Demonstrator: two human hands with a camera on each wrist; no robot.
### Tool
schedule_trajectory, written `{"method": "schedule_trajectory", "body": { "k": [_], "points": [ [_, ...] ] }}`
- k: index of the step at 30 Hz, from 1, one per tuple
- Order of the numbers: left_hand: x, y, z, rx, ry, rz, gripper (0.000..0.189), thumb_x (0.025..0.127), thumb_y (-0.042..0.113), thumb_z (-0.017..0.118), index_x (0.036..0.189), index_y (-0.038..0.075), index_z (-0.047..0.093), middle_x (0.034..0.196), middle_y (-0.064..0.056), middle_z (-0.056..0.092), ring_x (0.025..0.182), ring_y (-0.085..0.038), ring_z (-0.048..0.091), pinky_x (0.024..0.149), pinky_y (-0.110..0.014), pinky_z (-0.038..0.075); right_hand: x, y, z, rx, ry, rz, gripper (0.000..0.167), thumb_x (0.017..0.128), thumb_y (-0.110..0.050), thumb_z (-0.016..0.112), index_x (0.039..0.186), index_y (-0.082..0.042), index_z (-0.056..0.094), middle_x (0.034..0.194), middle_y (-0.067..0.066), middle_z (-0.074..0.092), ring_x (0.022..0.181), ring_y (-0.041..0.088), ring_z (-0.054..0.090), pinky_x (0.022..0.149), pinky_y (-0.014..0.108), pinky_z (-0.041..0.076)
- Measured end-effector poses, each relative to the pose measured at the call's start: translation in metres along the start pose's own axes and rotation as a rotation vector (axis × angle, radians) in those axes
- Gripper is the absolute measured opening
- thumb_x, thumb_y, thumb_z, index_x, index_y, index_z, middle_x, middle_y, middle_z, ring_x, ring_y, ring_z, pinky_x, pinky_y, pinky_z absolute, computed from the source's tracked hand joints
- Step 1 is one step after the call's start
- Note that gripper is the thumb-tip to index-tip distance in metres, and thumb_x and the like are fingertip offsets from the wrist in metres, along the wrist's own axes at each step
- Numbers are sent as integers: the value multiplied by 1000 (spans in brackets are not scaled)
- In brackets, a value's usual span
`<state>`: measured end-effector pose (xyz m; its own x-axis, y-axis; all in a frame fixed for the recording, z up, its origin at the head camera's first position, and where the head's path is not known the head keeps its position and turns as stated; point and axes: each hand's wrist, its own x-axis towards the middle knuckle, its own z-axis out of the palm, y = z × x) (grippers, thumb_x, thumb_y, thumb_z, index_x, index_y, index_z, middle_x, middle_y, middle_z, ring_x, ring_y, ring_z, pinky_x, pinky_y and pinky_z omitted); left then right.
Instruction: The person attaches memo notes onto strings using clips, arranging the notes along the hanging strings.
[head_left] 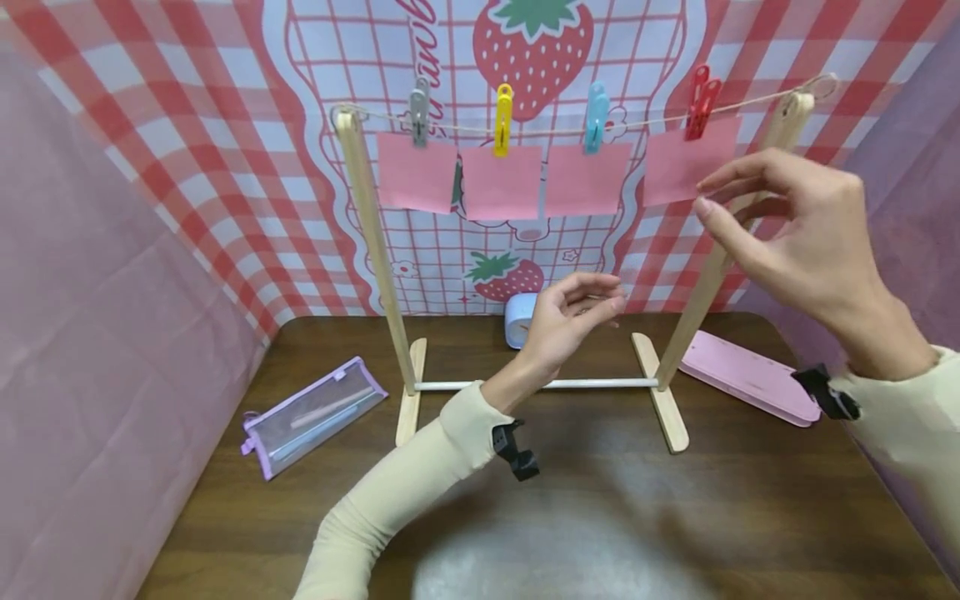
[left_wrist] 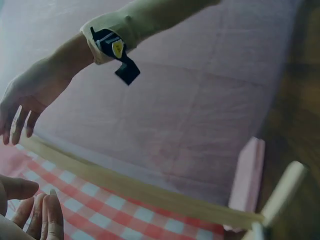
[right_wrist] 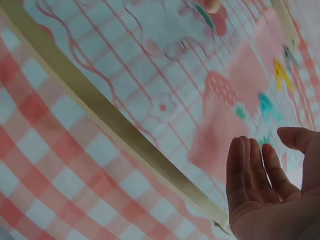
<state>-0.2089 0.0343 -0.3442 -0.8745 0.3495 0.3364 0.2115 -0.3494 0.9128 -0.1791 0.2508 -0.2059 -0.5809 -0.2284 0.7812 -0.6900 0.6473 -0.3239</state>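
Pink paper squares hang in a row from a string (head_left: 468, 130), held by a grey clothespin (head_left: 419, 112), a yellow clothespin (head_left: 503, 121), a light blue clothespin (head_left: 596, 117) and a red clothespin (head_left: 702, 104). My right hand (head_left: 802, 237) is raised by the rightmost pink paper (head_left: 678, 167), fingertips overlapping its lower corner in the head view. The right wrist view shows a gap between this hand's thumb and fingers, with nothing held. Lower, in front of the rack's middle, my left hand (head_left: 566, 321) hovers with loosely bent fingers and holds nothing.
The string runs between two wooden posts (head_left: 375, 250) joined by a white rod (head_left: 600, 384) low down. A mesh pencil pouch (head_left: 315, 417) lies left on the brown table (head_left: 600, 517). A pink case (head_left: 742, 375) lies right; a light blue clock-like object (head_left: 517, 321) stands behind the rod.
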Motion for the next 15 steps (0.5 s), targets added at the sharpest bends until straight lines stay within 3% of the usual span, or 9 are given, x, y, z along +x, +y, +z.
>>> {"method": "schedule_trajectory", "body": {
  "k": [5,7,11,15],
  "points": [
    [-23,-6,-23,84,-22,-58,33,98,-1,67,129,-11,61,126,-33,66,95,-7,72,96,-58,61,-27,4,13,-21,-100,-21,30,78,5,84,106,1,74,95,-3,74,79,-22,60,77,-2,49],
    [-33,-8,-32,119,-40,-82,32,98,0,67,128,-11,61,125,-33,66,94,-5,71,97,-58,60,-37,5,16,-44,-141,-28,34,76,2,87,106,-2,74,95,2,76,78,-25,58,73,-2,49],
    [-53,-8,-47,199,-61,-129,29,98,0,68,125,-11,63,125,-34,67,93,-2,71,94,-48,64,-53,6,21,-79,-225,-34,38,74,-4,90,108,-8,74,93,-1,76,75,-23,58,69,1,51],
    [-71,-6,-65,292,-58,-160,28,96,0,69,123,-8,66,124,-30,70,93,-4,72,87,-35,65,-69,7,29,-86,-295,-31,36,76,-6,90,107,-11,72,93,-6,73,70,-10,63,68,5,54]
  ]
}}
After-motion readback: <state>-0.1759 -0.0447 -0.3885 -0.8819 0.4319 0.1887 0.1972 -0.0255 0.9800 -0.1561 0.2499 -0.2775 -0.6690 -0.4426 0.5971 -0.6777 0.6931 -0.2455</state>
